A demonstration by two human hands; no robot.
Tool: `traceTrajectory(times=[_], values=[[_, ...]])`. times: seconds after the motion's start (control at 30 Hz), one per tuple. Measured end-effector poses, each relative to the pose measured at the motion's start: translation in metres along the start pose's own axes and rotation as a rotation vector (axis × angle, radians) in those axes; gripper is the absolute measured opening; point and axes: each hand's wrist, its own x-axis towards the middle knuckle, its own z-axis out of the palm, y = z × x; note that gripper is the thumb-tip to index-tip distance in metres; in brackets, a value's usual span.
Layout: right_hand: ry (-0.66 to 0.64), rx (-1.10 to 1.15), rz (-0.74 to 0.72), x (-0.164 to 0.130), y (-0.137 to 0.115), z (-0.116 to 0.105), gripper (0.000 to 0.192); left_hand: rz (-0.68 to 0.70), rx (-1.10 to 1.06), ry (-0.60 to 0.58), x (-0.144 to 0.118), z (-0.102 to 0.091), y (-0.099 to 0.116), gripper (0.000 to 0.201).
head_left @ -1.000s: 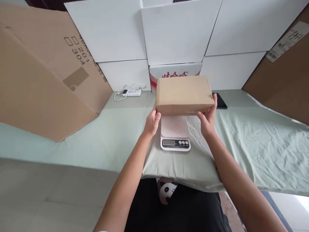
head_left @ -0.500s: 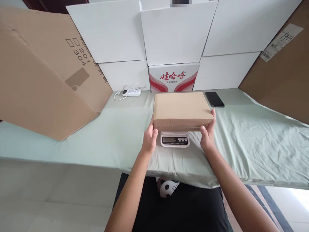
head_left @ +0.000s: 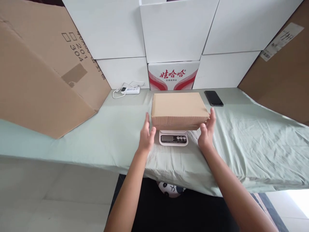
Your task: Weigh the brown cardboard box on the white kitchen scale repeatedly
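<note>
Flanking one box (head_left: 179, 108) on one scale (head_left: 173, 138): two open hands (head_left: 146, 137).

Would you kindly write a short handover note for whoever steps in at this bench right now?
Left hand: open, just off the box's left end, holding nothing.
Right hand: open, close by the right end; contact unclear.
Cardboard box: resting flat on the kitchen scale, covering its platform.
Phone: lying behind the box, to its right.
Done: box placed on scale.
Left: read the display, unreadable from here.
</note>
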Motion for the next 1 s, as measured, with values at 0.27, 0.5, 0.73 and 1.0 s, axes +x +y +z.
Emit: traceTrajectory(times=[0.27,0.5,0.73,1.0], values=[[0.183,0.055,0.049,0.009,0.01,-0.004,0.071,-0.025,-0.07,0.199,0.004,-0.015,-0.017,0.094],[0.026,0.057,0.026,0.003,-0.001,0.0,0.071,-0.079,-0.047,0.066,0.0,-0.01,-0.019,0.091],[0.035,0.063,0.032,0.004,0.008,-0.001,0.07,-0.099,-0.033,0.027,0.0,-0.009,-0.019,0.092],[-0.074,0.099,0.031,0.0,-0.004,0.001,0.079,0.005,-0.04,-0.051,-0.002,0.001,-0.005,0.086]])
